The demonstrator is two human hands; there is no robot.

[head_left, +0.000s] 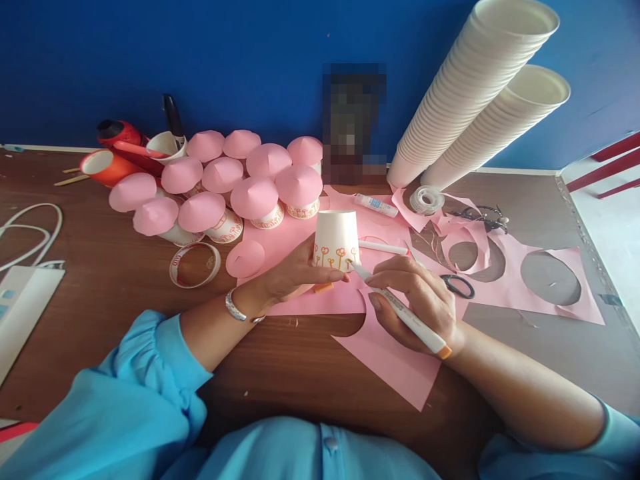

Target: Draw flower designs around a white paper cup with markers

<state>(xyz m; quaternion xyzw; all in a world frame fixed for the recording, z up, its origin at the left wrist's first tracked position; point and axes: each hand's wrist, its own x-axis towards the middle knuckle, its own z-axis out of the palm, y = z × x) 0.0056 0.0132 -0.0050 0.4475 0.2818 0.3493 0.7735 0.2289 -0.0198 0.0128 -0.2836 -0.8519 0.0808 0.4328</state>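
Our left hand [295,270] is partly closed around the lower part of an inverted white cup [336,230], thumb along its rim, far fingers hidden behind it. Our right hand [417,297] is closed in a writing grip on a white marker [407,317]; the marker tip is at the row of drawn flowers, though we cannot tell whether it touches. The cup is narrow end up, held above a pink sheet [290,307] in front of us.

At the front, brown surface of the desk [255,373] shows between our left sleeve [125,400] and a pointed pink offcut [400,370], leaving room below both wrists. Our clothing hides the near edge. The rear edge runs along the blue wall [250,60]; the right edge slopes away beyond the holed pink paper [510,290]. At left, a further stretch of surface separates the white bag [25,307] from the white ring [174,271].

Cone-topped cups [254,197] limit clearance beyond our left hand, and a loose pink cone [245,259] lies near that wrist. Black-handled scissors [473,291] lie just beside our right hand. Two cup stacks [465,93] rise at the rear right.
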